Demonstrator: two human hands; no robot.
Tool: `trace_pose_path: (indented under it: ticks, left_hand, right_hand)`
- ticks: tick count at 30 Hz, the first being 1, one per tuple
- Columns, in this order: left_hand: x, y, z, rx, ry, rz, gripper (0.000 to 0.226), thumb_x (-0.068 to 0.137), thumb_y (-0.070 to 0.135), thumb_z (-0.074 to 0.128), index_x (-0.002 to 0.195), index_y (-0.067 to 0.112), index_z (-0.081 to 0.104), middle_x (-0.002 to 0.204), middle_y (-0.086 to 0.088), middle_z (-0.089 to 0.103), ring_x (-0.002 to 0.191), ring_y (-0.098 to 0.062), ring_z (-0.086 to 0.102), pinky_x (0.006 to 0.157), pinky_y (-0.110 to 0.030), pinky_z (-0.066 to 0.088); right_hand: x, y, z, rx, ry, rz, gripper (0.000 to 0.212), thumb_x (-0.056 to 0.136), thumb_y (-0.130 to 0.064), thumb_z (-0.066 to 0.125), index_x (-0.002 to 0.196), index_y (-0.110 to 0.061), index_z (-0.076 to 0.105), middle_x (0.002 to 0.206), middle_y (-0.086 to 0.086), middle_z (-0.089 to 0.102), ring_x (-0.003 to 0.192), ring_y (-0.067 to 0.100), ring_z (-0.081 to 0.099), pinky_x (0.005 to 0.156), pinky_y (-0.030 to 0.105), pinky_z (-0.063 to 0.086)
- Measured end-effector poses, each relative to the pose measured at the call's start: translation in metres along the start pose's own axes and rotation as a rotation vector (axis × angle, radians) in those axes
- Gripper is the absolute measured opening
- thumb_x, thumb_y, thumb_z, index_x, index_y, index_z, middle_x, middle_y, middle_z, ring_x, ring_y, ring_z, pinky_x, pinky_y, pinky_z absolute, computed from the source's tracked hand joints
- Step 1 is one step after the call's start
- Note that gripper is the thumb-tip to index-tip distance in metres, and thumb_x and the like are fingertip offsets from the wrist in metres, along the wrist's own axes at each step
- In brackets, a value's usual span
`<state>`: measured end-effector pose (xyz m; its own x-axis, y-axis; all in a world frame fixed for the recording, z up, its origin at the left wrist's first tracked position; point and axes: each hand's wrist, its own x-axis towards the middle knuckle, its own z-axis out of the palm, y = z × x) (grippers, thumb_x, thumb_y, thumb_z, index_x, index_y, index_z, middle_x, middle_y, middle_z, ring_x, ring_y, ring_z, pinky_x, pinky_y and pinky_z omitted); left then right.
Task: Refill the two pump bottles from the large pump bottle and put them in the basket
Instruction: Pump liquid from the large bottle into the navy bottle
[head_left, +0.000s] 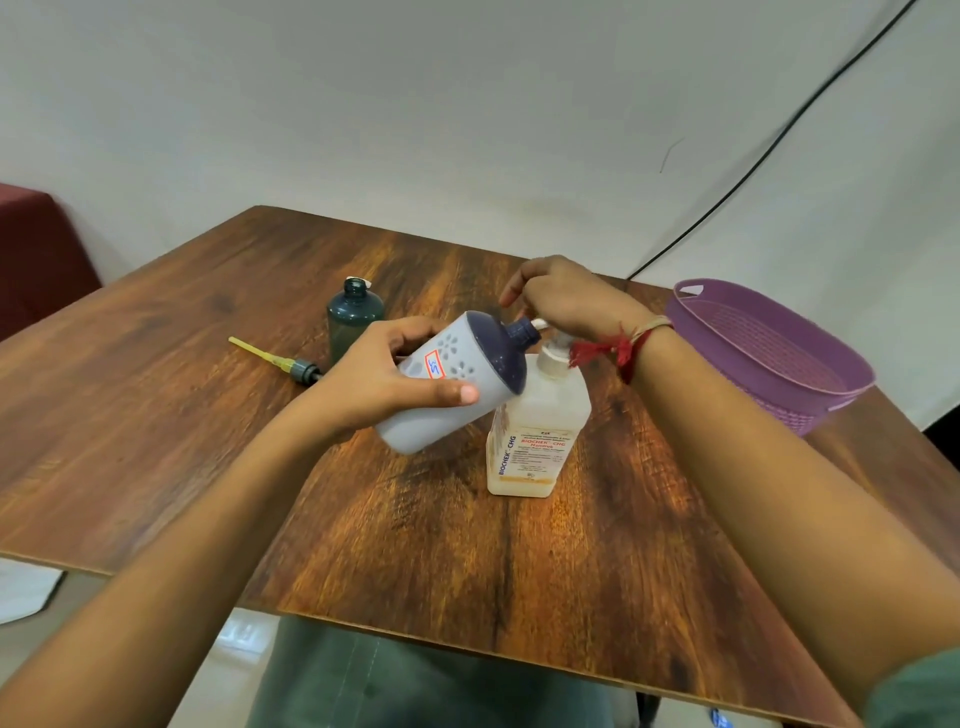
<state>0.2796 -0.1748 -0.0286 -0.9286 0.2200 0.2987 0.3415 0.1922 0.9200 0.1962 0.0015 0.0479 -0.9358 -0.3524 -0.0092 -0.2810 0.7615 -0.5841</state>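
Currently white bottle (457, 384) is gripped tilted by left hand (384, 379), neck (521, 332) held at spout (540, 323) of large bottle (540, 436); right hand (566, 296) is curled over its pump (553, 356). Soap may be spilled on surface (415, 545) if neck is misaligned.

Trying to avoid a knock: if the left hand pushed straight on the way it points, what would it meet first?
Probably the large pump bottle: the left hand grips the tilted grey bottle, whose neck sits at its spout, under the right hand. Depth is unclear.
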Motion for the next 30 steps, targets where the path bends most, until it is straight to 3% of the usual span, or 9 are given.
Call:
trace_pose_path:
  ticks: [3,9,12,14,20,23,26,30]
  left_hand:
    - [0.000,-0.001,-0.001,0.005,0.002,0.003,0.052,0.053,0.048,0.074,0.098,0.024,0.064,0.087,0.006,0.068,0.077,-0.010,0.066,0.060,-0.019,0.052]
    - [0.001,0.000,0.000,-0.006,0.002,0.012,0.052,0.053,0.047,0.074,0.099,0.023,0.064,0.086,0.009,0.068,0.077,-0.009,0.066,0.060,-0.018,0.051]
    - [0.001,-0.001,0.000,-0.009,0.000,0.007,0.054,0.053,0.048,0.073,0.100,0.021,0.063,0.086,0.009,0.068,0.078,-0.009,0.066,0.060,-0.018,0.051]
    - [0.001,-0.003,0.001,-0.011,-0.008,0.009,0.053,0.054,0.048,0.072,0.100,0.021,0.062,0.086,0.011,0.068,0.078,-0.009,0.066,0.060,-0.017,0.051]
    - [0.003,-0.004,0.001,-0.015,-0.015,0.020,0.051,0.056,0.045,0.073,0.099,0.019,0.063,0.085,0.010,0.068,0.077,-0.008,0.066,0.060,-0.017,0.051]
    - [0.003,-0.004,0.001,-0.023,-0.001,0.014,0.052,0.055,0.044,0.075,0.098,0.018,0.063,0.084,0.010,0.068,0.076,-0.007,0.066,0.061,-0.018,0.051]
    - [0.003,-0.006,-0.001,-0.025,0.001,0.017,0.052,0.055,0.045,0.075,0.099,0.020,0.063,0.086,0.009,0.069,0.077,-0.008,0.066,0.061,-0.017,0.051]
    - [0.003,-0.010,-0.004,-0.032,0.016,0.029,0.058,0.056,0.044,0.075,0.102,0.012,0.063,0.087,0.005,0.068,0.078,-0.010,0.066,0.062,-0.019,0.051]
  right_hand:
    - [0.001,-0.001,-0.002,0.023,0.006,-0.009,0.029,0.089,-0.009,0.037,0.076,-0.024,0.058,0.080,-0.006,0.055,0.084,0.018,0.054,0.079,0.034,0.047]
    - [0.001,0.001,0.002,-0.057,-0.017,0.000,0.024,0.089,-0.010,0.039,0.085,-0.019,0.061,0.082,-0.007,0.052,0.075,0.014,0.049,0.065,0.028,0.041]
    - [0.003,-0.002,-0.002,-0.041,0.032,0.020,0.027,0.085,-0.011,0.039,0.077,-0.028,0.058,0.084,-0.003,0.061,0.090,0.023,0.059,0.085,0.038,0.048]
    - [0.003,-0.002,0.000,-0.066,0.059,0.024,0.026,0.084,-0.012,0.038,0.075,-0.030,0.056,0.087,-0.002,0.064,0.097,0.026,0.060,0.096,0.047,0.044]
    - [0.001,-0.003,0.006,-0.092,0.093,0.051,0.028,0.086,-0.012,0.038,0.082,-0.031,0.058,0.094,-0.001,0.065,0.099,0.026,0.059,0.099,0.051,0.040]
    - [0.000,-0.005,0.001,-0.065,0.046,0.037,0.029,0.086,-0.009,0.038,0.080,-0.027,0.059,0.091,0.000,0.063,0.099,0.025,0.059,0.096,0.045,0.044]
    - [0.001,-0.006,-0.003,0.023,0.011,0.019,0.032,0.087,-0.004,0.035,0.076,-0.023,0.060,0.081,-0.003,0.059,0.090,0.023,0.058,0.085,0.036,0.048]
    - [0.004,-0.003,0.003,0.039,0.022,0.032,0.031,0.088,-0.004,0.035,0.084,-0.019,0.061,0.081,-0.004,0.054,0.079,0.016,0.052,0.066,0.028,0.045]
